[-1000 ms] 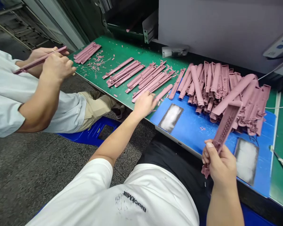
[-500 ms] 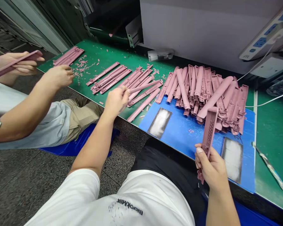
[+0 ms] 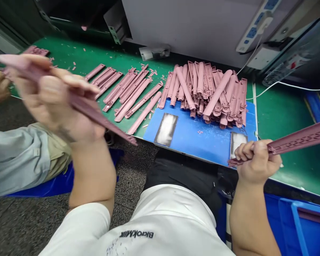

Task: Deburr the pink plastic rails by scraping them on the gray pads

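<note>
Head view: both hands hold pink moulded plastic strips at the edge of the green worktop [image 3: 296,177].
Left hand [image 3: 53,99] grips a tapered pink strip [image 3: 101,121] narrowly; right hand [image 3: 257,160] fists a perforated pink strip [image 3: 301,138].

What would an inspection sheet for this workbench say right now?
Surface: green bench mat with a blue board bearing two grey patches.
Job's things: heap of moulded pink strips, more in rows.
Clutter: pink offcuts on the mat.
Hands: left hand and right hand each grip a pink strip.
Cables: white cables beside a power strip.
Surroundings: co-worker's sleeve, blue crate.
</note>
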A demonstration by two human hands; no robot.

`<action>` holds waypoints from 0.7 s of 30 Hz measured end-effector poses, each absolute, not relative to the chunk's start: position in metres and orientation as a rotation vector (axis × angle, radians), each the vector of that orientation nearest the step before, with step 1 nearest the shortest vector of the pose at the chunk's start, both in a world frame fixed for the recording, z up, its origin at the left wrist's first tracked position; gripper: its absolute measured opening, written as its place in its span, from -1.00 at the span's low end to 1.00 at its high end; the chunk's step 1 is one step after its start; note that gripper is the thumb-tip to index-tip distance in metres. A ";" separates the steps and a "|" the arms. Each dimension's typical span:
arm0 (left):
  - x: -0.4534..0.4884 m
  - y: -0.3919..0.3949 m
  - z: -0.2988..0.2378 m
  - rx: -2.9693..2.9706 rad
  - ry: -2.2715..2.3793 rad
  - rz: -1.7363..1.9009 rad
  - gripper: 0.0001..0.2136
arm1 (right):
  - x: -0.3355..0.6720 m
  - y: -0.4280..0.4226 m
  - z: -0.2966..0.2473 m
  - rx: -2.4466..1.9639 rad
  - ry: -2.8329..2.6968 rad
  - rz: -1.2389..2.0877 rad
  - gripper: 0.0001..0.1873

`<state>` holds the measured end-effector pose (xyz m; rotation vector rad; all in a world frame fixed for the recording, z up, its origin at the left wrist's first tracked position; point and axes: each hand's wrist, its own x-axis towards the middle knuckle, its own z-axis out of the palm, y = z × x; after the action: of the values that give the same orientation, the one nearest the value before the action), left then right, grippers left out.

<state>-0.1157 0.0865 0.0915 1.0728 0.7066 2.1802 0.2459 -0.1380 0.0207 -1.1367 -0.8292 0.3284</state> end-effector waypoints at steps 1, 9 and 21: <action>-0.095 0.083 0.090 1.156 0.556 2.154 -0.82 | 0.250 -0.137 0.021 -1.133 -0.827 0.282 -0.46; -0.015 0.041 0.066 1.402 0.550 1.792 -0.65 | 0.273 -0.143 0.006 -1.267 -0.817 0.081 -0.26; -0.004 0.034 0.003 1.166 0.763 1.485 -0.27 | 0.203 -0.082 0.012 -1.718 -1.277 0.645 -0.40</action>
<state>-0.0039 0.0342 0.0032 1.1661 0.7627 1.4854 0.2032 -0.0819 0.0115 -1.7182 -1.2766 0.6451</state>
